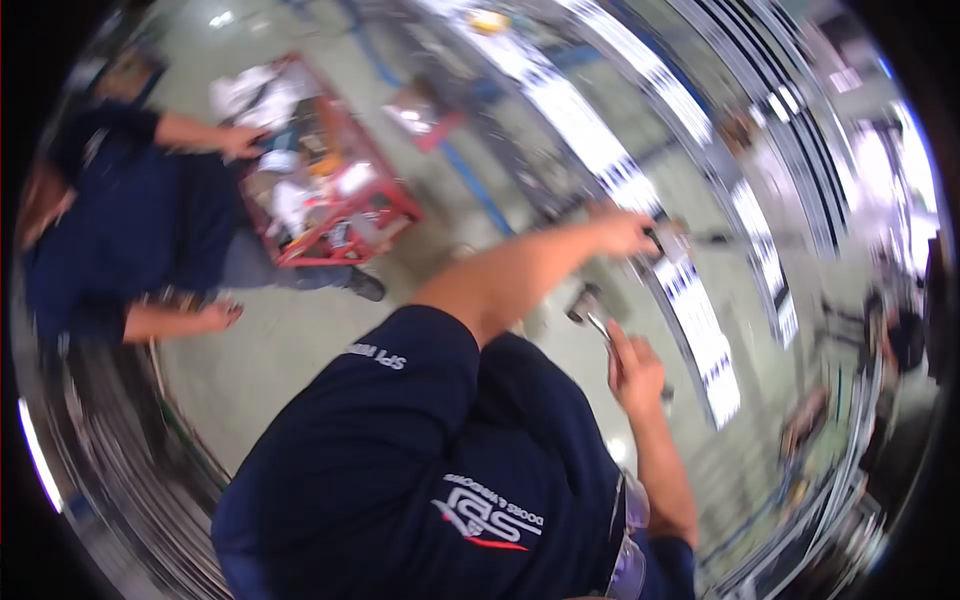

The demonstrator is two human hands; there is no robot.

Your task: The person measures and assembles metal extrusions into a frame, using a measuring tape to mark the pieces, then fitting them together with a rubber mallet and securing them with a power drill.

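My left hand [630, 236] reaches over a long white profile [707, 350] with dark markings. Its fingers are bent at a dark piece beside a small pale block [674, 244] on that profile; blur hides exactly what they grip. Closer to my body, my right hand [636, 368] is wrapped round the metal handle of a hammer [584, 304]. The hammer's dark, thick head points up and left, apart from the profile and below my left hand.
A second white profile [757, 240] runs parallel to the right, with dark-striped profiles [800, 130] beyond. On the left, a co-worker [130, 225] reaches into a red cart [400, 205] full of tools and materials. A yellow object [488, 21] lies on the far profile end.
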